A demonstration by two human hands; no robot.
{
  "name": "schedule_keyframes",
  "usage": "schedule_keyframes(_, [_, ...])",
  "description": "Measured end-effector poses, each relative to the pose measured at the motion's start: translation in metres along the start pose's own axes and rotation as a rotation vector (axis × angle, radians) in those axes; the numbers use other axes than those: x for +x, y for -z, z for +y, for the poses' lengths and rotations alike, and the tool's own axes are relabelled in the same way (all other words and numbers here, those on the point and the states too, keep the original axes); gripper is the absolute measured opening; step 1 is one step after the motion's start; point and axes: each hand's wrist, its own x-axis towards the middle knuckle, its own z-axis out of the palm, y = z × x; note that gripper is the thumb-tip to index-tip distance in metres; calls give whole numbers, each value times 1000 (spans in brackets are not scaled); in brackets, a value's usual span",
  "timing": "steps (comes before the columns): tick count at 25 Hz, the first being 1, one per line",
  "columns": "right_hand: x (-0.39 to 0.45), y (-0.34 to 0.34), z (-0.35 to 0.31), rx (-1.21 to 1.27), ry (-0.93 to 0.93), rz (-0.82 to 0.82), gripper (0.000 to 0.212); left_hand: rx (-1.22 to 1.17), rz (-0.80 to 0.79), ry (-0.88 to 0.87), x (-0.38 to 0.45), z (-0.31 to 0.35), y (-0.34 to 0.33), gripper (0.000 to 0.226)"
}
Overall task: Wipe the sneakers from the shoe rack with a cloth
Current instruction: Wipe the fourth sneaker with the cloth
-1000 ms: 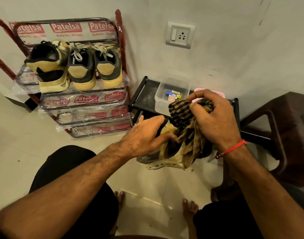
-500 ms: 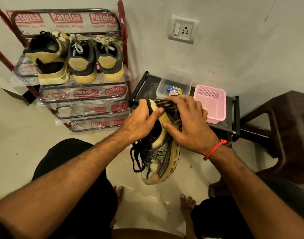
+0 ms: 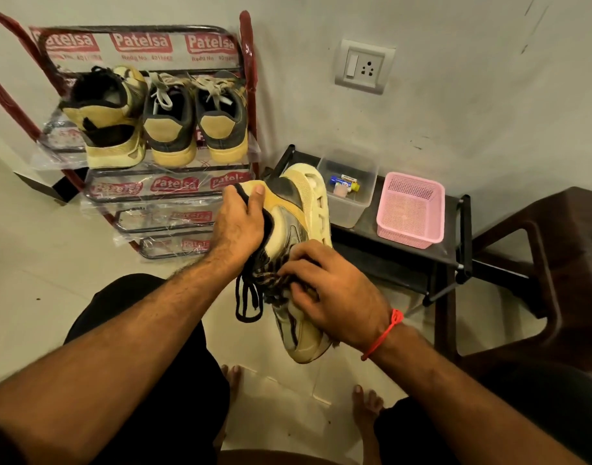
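Observation:
A cream and grey sneaker (image 3: 296, 209) hangs in the air at the centre, heel up and toe down, its black laces dangling on the left. My left hand (image 3: 240, 223) grips it at the collar near the heel, thumb on the yellow heel. My right hand (image 3: 331, 297) presses a dark checked cloth (image 3: 271, 280) against the middle of the shoe's side; most of the cloth is hidden under the fingers. Three more sneakers (image 3: 153, 119) stand heels-out on the top shelf of the red shoe rack (image 3: 247, 78) at the upper left.
A low black stand (image 3: 398, 260) beside the rack carries a clear plastic box (image 3: 350, 196) with small items and a pink basket (image 3: 410, 209). A dark brown chair (image 3: 556, 263) is on the right. My knees and bare feet are below, on the pale tiled floor.
The cloth and my right hand have slid from the heel down to the middle of the shoe's side. The sneaker was turned more upright, heel raised higher, with my left hand shifting its hold.

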Motion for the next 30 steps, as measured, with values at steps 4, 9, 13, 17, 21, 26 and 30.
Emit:
schedule_keyframes(4, [27, 22, 33, -45, -154, 297, 20, 64, -227, -366, -28, -2, -18, 33])
schedule_keyframes(9, [25, 9, 26, 4, -235, 292, 20, 54, -146, -234, -20, 0, -26, 31])
schedule_keyframes(13, [-8, -20, -17, 12, -11, 80, 19, -66, -10, 81, 4, 3, -8, 43])
schedule_keyframes(17, [6, -4, 7, -98, -19, 187, 23, -127, -101, 50, 2, 0, -8, 41])
schedule_keyframes(21, [36, 27, 44, -77, -270, 348, 20, -55, -219, -139, -16, 4, -17, 40])
schedule_keyframes(26, [10, 4, 9, 76, -171, 84, 21, -166, -36, 89, 3, 4, -5, 40])
schedule_keyframes(30, [-6, 6, 5, 81, -3, -88, 29, -188, 12, 156, 9, 1, 5, 37])
